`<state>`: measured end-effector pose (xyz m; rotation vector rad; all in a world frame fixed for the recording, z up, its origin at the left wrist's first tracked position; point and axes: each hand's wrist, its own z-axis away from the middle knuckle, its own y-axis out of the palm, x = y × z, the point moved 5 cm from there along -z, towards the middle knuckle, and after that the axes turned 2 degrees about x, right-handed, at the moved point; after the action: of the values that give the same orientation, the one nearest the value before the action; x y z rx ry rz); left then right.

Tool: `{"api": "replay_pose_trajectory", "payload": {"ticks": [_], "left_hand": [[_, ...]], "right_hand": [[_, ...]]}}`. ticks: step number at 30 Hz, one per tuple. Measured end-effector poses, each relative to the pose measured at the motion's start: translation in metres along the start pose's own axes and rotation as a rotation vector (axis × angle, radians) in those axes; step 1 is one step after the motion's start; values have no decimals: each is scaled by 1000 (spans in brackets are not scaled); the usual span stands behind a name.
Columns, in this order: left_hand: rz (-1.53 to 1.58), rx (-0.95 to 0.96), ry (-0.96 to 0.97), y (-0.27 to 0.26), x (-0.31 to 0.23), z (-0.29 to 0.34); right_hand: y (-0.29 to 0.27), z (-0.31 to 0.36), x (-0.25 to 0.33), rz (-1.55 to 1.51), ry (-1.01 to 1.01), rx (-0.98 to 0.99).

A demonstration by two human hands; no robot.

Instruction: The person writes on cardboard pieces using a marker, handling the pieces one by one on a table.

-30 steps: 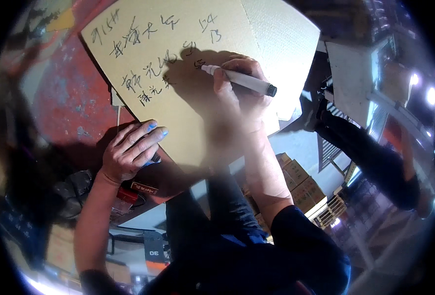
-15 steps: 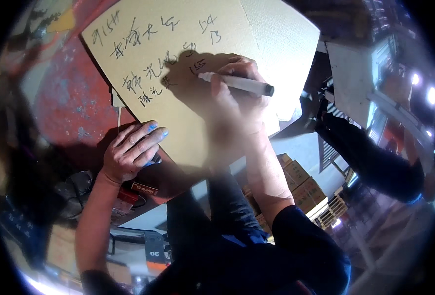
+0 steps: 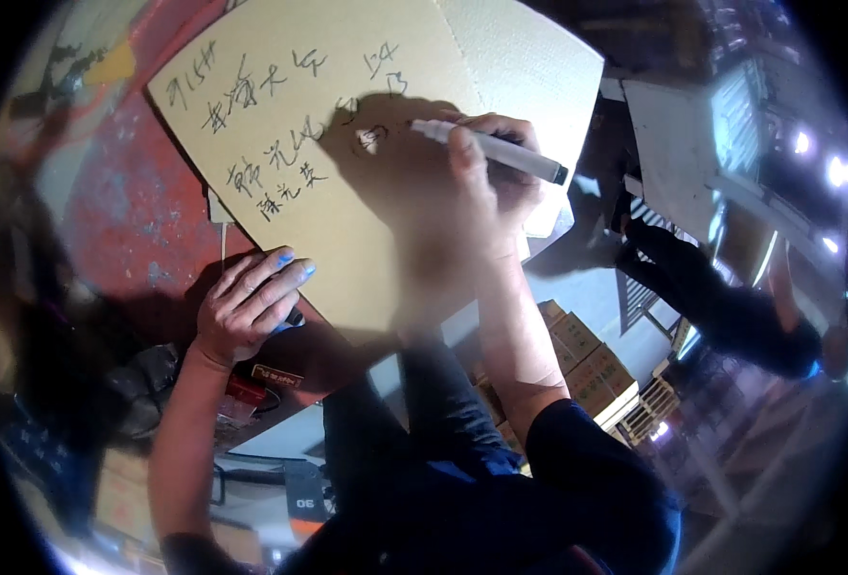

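Observation:
A tan cardboard sheet (image 3: 347, 273) lies tilted before me, with rows of black handwriting across its upper part. My right hand (image 3: 505, 192) is closed round a white marker (image 3: 501, 150) with a dark rear end. The marker's tip points left, over the sheet beside the lowest right-hand writing; whether it touches the sheet I cannot tell. My left hand (image 3: 252, 307) rests at the sheet's lower left edge, fingers bent, with blue stains on two fingertips. Beneath those fingers sticks out a small black piece (image 3: 296, 317), perhaps a marker cap, mostly hidden by the hand.
A pale textured sheet (image 3: 539, 67) lies at the upper right of the cardboard. Under them is a worn red surface (image 3: 137, 201). A small red box (image 3: 244, 388) sits below my left hand. Stacked cartons (image 3: 592, 369) stand beyond my right arm. Another person in dark clothes (image 3: 721, 287) is at the right.
The marker has moved up and right, away from the small characters it was at. The cardboard and the surroundings sit slightly further left in view. My left hand keeps its pose.

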<state>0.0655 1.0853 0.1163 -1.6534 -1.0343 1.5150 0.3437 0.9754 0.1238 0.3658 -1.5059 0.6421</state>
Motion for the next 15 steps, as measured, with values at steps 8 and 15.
{"api": "replay_pose_trajectory", "payload": {"ticks": [8,15], "left_hand": [[17,10,2,1,1,4],[19,3,8,3,3,6]], "right_hand": [[5,-13,-1,212,-219,114],[4,-14,2,370,-327,124]]}}
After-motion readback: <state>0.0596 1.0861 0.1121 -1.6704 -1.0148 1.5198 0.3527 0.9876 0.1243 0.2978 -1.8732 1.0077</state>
